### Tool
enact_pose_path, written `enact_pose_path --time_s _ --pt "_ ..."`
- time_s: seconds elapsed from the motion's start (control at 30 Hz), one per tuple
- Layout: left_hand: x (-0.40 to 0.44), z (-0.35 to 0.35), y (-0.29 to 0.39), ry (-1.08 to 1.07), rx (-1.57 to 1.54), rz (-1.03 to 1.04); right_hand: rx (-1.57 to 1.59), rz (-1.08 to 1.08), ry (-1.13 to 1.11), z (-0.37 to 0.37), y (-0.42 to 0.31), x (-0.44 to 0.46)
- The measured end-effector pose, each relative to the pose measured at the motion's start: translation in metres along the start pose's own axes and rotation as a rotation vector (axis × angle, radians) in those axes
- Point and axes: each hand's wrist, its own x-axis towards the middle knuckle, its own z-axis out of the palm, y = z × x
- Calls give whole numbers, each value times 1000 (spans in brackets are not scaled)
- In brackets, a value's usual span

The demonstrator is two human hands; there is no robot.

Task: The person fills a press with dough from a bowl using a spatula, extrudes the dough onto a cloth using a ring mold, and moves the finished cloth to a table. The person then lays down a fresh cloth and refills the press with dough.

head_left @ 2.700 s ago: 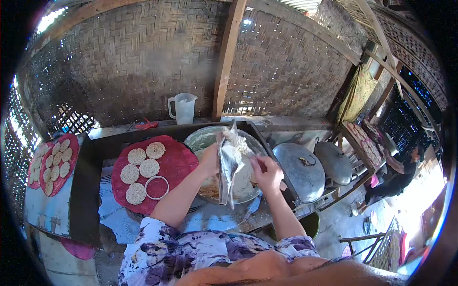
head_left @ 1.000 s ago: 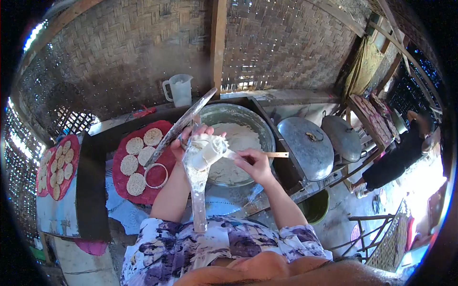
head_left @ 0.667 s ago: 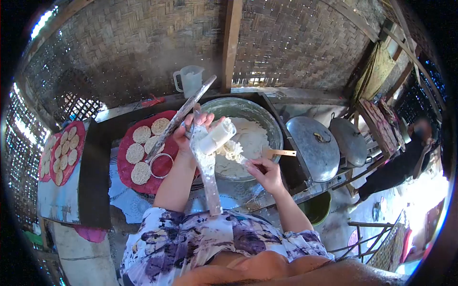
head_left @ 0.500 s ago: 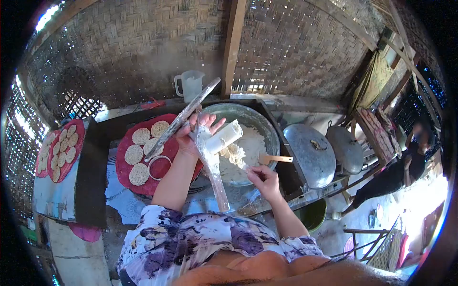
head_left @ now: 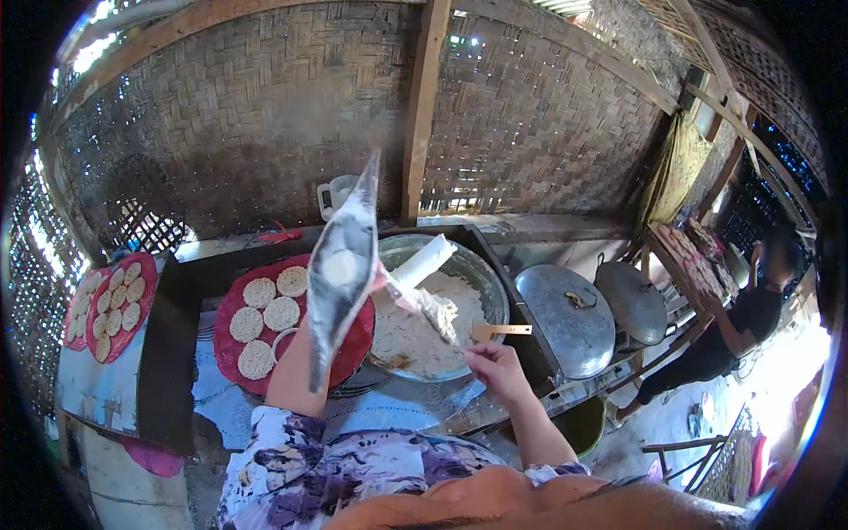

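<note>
My left hand (head_left: pixel 385 281), mostly hidden, holds a wooden hand press in two parts. Its flat, pointed plunger board (head_left: pixel 353 238) faces me and bears a pale round end. Behind it, the white press cylinder (head_left: pixel 426 261) leans over a large metal basin (head_left: pixel 505 296) of pale dough (head_left: pixel 415 331). In the grasp of my right hand (head_left: pixel 497 364) is a thin spoon-like tool, with a lump of dough (head_left: pixel 439 311) near its far end, beside the cylinder. A red round mat (head_left: pixel 231 309) with several lacy discs of pressed dough and a white ring (head_left: pixel 281 341) lies left.
A wooden-handled utensil (head_left: pixel 508 329) rests in the basin. Right of it stand two lidded metal pots (head_left: pixel 565 309). More discs lie on red mats (head_left: pixel 119 305) at far left. A plastic jug (head_left: pixel 334 196) stands at the back; another person (head_left: pixel 742 318) is far right.
The plunger board has swung more upright and its flat face now turns towards me, covering my left hand. The dough on the right hand's tool stays near the cylinder.
</note>
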Motion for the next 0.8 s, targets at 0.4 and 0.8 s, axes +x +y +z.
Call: enact_pose_path --time_s 0.4,0.8 --pt "-13 36 48 -303 1022 791 -200 -18 70 -4 2 13" --pt "-159 -86 166 300 77 845 -931 -750 -14 29 8 37"
